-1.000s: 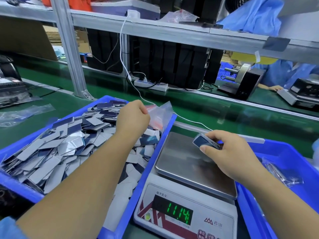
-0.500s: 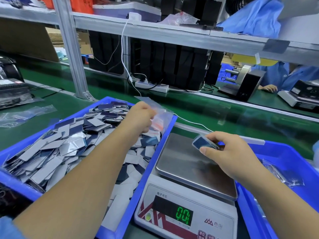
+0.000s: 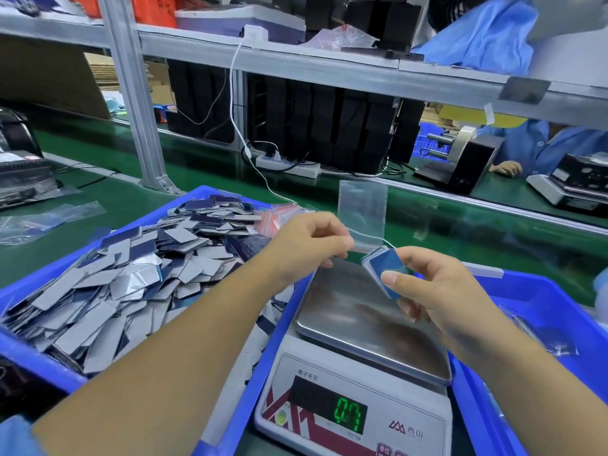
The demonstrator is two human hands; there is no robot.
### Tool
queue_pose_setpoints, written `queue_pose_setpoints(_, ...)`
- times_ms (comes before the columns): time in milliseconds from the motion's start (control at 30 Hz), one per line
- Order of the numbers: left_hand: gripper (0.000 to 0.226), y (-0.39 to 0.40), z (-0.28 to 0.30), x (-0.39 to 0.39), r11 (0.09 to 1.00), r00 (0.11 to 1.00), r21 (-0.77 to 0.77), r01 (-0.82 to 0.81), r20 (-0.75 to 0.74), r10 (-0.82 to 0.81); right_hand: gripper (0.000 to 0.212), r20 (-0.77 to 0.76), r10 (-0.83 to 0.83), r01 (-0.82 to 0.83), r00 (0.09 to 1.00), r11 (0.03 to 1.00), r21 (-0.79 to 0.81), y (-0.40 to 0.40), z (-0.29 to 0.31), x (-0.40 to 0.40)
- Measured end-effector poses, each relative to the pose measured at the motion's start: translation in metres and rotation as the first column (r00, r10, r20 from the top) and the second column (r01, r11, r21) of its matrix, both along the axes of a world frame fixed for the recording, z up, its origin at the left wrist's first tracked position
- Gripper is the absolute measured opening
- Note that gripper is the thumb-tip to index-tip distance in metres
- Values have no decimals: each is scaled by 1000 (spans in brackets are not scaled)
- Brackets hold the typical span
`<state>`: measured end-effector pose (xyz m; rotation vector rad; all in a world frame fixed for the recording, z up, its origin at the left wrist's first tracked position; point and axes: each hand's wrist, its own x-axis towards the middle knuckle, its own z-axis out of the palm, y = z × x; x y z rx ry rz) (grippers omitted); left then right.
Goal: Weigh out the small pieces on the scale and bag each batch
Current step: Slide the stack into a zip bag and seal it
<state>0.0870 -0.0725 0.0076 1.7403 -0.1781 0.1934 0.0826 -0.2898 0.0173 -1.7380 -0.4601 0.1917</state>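
My left hand pinches the lower edge of a small clear plastic bag, which stands upright above the scale's far edge. My right hand grips a stack of blue and grey pieces close to the bag's mouth. Below both hands sits the white scale; its steel pan is bare and the green display shows a reading near zero. The left blue bin holds a heap of loose grey and blue pieces.
A right blue bin holds filled clear bags. A stack of red-striped bags lies at the left bin's far corner. A white cable runs to a power strip. Another person in blue works across the green belt.
My left hand lifted a clear bag out of the stack at the bin's corner and brought it right to the stack of pieces. The scale reading dropped from about 11 to near zero.
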Motion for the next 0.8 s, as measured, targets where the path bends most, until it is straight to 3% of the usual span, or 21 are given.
queue_pose_setpoints(100,22,-8,-5,-4,993,992,10,121,-36,-121,16,28,-22,22,999,999,24,1,2,0)
queue_pose_setpoints(300,21,-9,-2,-8,974,976,78,211,-72,-205,19,81,-60,50,995,991,122,-2,4,2)
queue_pose_setpoints(400,6,-11,1,-14,956,968,158,249,-80,-239,21,148,6,-16,989,998,66,-3,5,-1)
queue_pose_setpoints(600,23,-10,6,-16,931,965,253,262,-96,-246,24,210,80,-71,974,996,-51,-3,6,-5)
queue_pose_setpoints(700,18,-9,7,-17,892,960,357,278,-130,-248,24,219,103,-88,970,993,-76,-3,5,-4)
queue_pose_setpoints(800,18,-6,6,-13,852,979,484,198,-56,-196,28,246,88,-67,965,993,-95,-2,5,-4)
